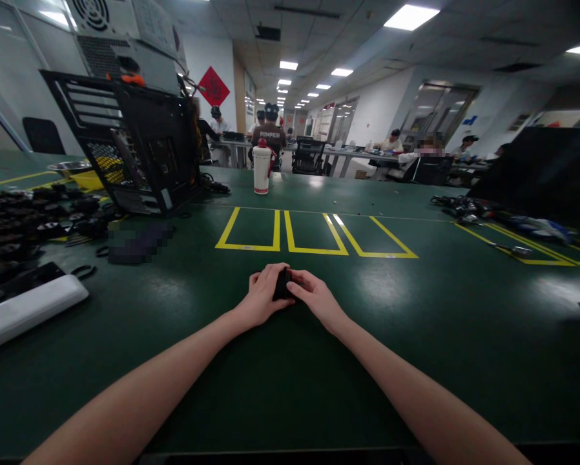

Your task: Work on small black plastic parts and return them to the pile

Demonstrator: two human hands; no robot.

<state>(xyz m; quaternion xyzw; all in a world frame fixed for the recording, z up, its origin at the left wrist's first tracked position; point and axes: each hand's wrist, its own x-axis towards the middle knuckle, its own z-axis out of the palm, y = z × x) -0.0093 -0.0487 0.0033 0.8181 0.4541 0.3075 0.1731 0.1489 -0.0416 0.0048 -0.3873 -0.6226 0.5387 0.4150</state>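
Observation:
Both hands meet over the middle of the green table [290, 374]. Between them is a small black object [283, 285], mostly covered by fingers, so its kind does not show. My left hand [265, 296] is closed round it from the left, fingers over the top and thumb along the near side. From the right, my right hand [316, 296] pinches the object's edge with thumb and fingers. Just beyond the hands, yellow tape outlines [314, 253] mark the tabletop.
An open black computer case [159, 148] stands at the left rear, beside a heap of dark cables [33, 213]. A white bar-shaped object [33, 310] lies at left. Behind the tape stands a white cup [261, 171]. Cables and tools [510, 249] lie at right. People sit in the background.

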